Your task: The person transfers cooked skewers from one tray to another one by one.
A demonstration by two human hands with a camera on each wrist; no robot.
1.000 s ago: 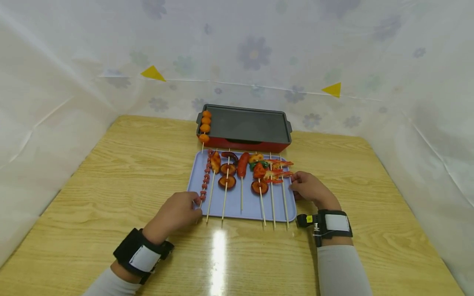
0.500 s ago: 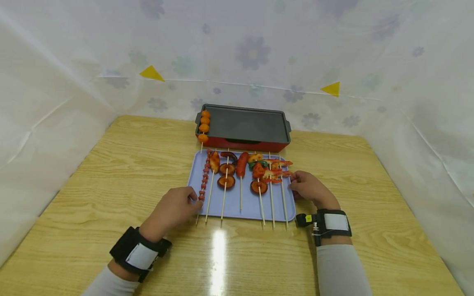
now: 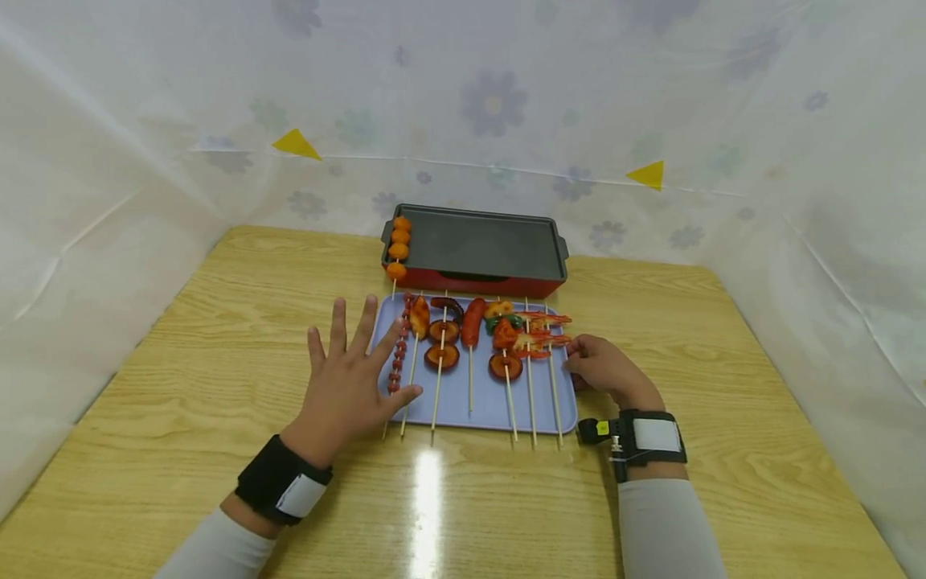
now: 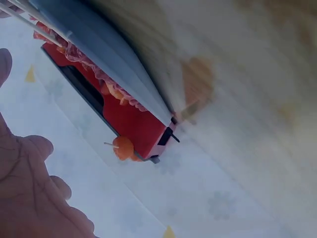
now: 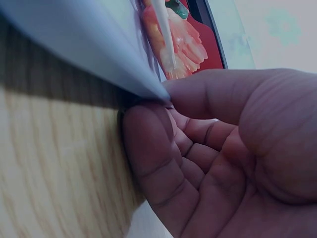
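My left hand (image 3: pixel 347 390) hovers by the left side of a lavender tray (image 3: pixel 488 402), fingers spread wide and holding nothing. Close to its thumb lies a skewer of small red rolled pieces (image 3: pixel 396 363). At the opposite side, my right hand (image 3: pixel 608 371) pinches the tray's rim (image 5: pixel 153 89) between thumb and curled forefinger, as the right wrist view shows. On the tray lie several other toy skewers: a chicken-wing-like piece (image 3: pixel 419 318), mushroom slices (image 3: pixel 442 356), a sausage (image 3: pixel 473 322), a mixed vegetable skewer (image 3: pixel 506 366) and shrimp (image 3: pixel 542 342).
Behind the tray stands a red grill with a dark flat plate (image 3: pixel 485 241). A skewer of orange balls (image 3: pixel 399 251) lies across its left end, its stick poking out toward the tray. The wooden table (image 3: pixel 217 346) is enclosed by a pale flowered curtain (image 3: pixel 434 96).
My left hand has let go of the red-piece skewer's stick end, lifted, and spread its fingers. The right hand stays at the tray's rim.
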